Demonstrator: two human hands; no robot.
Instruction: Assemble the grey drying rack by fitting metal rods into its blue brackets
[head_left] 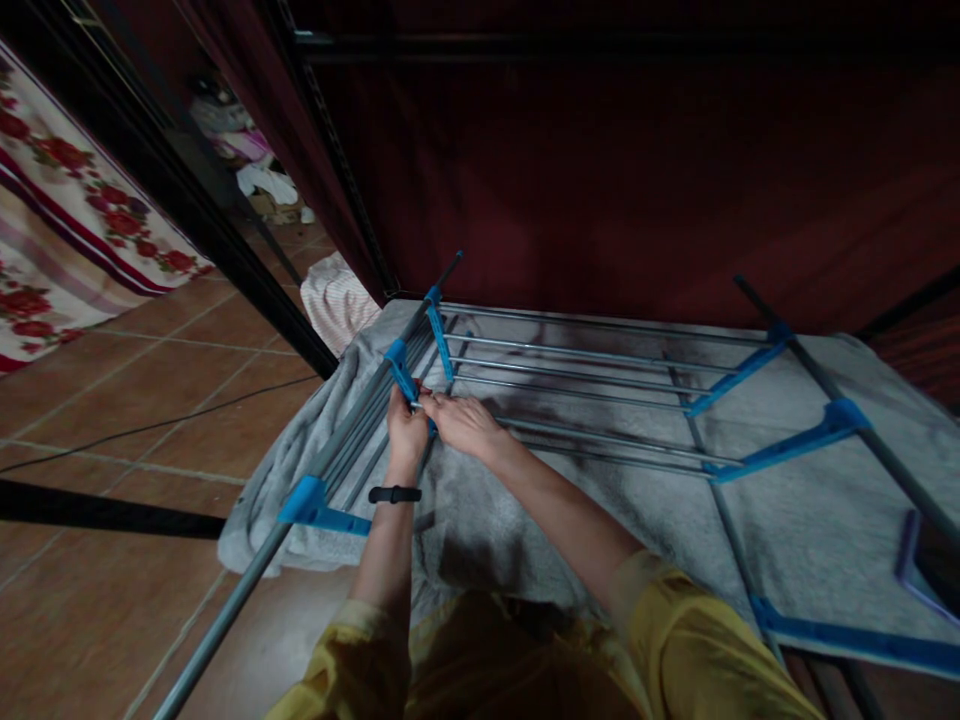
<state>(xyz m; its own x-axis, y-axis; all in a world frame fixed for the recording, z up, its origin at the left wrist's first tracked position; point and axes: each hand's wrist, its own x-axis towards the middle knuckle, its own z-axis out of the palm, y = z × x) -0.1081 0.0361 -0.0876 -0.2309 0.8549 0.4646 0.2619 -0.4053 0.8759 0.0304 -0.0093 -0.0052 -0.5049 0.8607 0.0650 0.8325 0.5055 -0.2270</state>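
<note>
A drying rack frame with grey metal tubes and blue plastic brackets lies across a grey blanket. My left hand [406,428], with a black band on the wrist, is closed around the lower end of a blue bracket [402,368] on the left tube [352,415]. Right beside it, my right hand [463,422] pinches a thin metal rod [600,434] near its left end, at that bracket. Its fingers partly cover the joint, so whether the rod sits in the bracket is hidden. Other rods [570,366] span to blue brackets [799,440] on the right tube [817,375].
The grey blanket [840,540] covers the surface under the rack. Black metal posts [247,270] stand at the left, with a dark red curtain [600,190] behind. A cable [165,418] crosses the tiled floor [90,580]. A phone-like object [926,570] lies at the right edge.
</note>
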